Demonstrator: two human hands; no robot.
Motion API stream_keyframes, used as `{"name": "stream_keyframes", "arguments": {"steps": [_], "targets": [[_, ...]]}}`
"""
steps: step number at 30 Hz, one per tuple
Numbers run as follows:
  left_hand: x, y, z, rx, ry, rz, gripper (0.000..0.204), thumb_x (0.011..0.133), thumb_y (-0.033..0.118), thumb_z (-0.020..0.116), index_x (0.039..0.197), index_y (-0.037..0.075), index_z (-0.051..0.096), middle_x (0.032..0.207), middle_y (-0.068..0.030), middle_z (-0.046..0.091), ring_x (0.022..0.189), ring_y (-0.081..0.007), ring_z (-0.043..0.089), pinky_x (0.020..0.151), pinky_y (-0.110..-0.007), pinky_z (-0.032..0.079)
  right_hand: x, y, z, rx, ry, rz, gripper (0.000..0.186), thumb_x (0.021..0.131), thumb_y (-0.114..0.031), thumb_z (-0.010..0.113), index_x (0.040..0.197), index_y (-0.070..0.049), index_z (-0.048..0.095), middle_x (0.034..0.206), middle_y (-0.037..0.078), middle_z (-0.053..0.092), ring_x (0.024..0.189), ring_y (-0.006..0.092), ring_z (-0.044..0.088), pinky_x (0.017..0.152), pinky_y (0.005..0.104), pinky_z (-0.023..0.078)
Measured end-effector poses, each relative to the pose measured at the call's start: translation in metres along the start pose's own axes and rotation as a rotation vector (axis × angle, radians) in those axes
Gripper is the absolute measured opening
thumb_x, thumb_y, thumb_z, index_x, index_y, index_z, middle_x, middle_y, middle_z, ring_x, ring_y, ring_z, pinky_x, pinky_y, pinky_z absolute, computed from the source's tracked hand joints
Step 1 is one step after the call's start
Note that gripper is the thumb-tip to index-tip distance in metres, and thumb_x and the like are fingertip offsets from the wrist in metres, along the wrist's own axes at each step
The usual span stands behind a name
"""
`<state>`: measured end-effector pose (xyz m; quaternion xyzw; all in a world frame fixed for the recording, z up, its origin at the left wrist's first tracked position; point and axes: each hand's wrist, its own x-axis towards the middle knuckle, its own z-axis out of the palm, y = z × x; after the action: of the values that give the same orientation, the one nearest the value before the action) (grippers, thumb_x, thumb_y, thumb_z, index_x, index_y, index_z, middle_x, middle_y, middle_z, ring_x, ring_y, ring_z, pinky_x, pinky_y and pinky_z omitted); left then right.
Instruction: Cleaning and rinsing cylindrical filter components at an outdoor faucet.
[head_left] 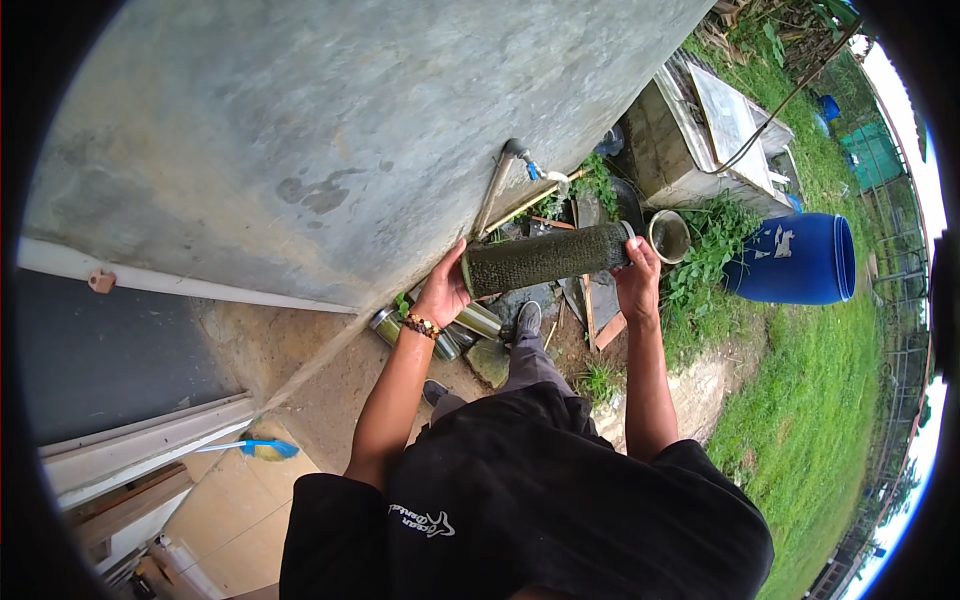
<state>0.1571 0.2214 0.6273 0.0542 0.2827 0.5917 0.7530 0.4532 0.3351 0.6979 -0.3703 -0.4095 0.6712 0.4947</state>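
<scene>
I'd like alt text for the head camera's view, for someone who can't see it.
A person's left hand and right hand hold a long, dark-green, rough-surfaced cylinder by its ends. Beyond it, a blue-handled tap juts from a grey wall; a large blue plastic barrel sits near green grass at right.

The ground was brown near the middle and grassy on the right. Tubes and a stone lay near the middle. A blue barrel sat at right.
</scene>
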Motion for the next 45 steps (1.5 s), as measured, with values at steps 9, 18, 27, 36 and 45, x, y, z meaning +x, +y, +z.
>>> {"name": "stream_keyframes", "arguments": {"steps": [9,18,27,36,45], "targets": [[0.141,-0.071,-0.002,0.18,0.286,-0.156,0.031,0.091,0.025,0.07,0.113,0.004,0.065,0.111,-0.0062,0.067,0.102,-0.0181,0.065,0.081,-0.038,0.057,0.141,0.122,-0.126,0.232,0.244,0.307,0.016,0.092,-0.032,0.065,0.098,-0.02,0.056,0.101,-0.006,0.06,0.086,0.0103,0.055,0.078,0.0293,0.042],[0.282,-0.104,-0.003,0.664,0.324,-0.053,0.061,0.09,0.017,0.073,0.143,0.002,0.047,0.125,-0.0046,0.061,0.108,-0.0083,0.058,0.082,-0.025,0.051,0.275,0.211,-0.153,0.391,0.34,0.341,0.072,0.09,-0.013,0.07,0.148,-0.017,0.029,0.129,0.01,0.056,0.115,0.022,0.056,0.095,0.04,0.046],[0.355,-0.12,-0.024,0.656,0.409,0.025,0.071,0.081,-0.006,0.074,0.143,0.0,0.041,0.131,-0.0077,0.054,0.116,-0.0126,0.054,0.098,-0.028,0.05,0.294,0.254,-0.121,0.386,0.291,0.5,0.032,0.083,-0.011,0.075,0.108,-0.001,0.058,0.092,0.009,0.066,0.078,0.0192,0.065,0.07,0.0337,0.055],[0.379,-0.111,-0.063,0.96,0.178,-0.216,0.09,0.064,0.01,0.09,0.14,0.001,0.041,0.122,-0.0097,0.062,0.114,-0.0201,0.057,0.097,-0.035,0.049,0.248,0.267,-0.119,0.137,0.114,0.406,0.077,0.069,0.008,0.076,0.135,0.002,0.037,0.117,0.012,0.062,0.097,0.021,0.066,0.084,0.0359,0.055],[0.374,-0.119,-0.057,1.193,0.104,-0.036,0.077,0.079,0.003,0.08,0.143,-0.002,0.036,0.123,-0.0079,0.055,0.1,-0.0086,0.056,0.083,-0.025,0.053,0.351,0.265,-0.156,0.372,0.308,0.553,0.023,0.076,-0.005,0.073,0.094,0.006,0.065,0.082,0.013,0.068,0.063,0.0234,0.065,0.06,0.0377,0.056]]}}
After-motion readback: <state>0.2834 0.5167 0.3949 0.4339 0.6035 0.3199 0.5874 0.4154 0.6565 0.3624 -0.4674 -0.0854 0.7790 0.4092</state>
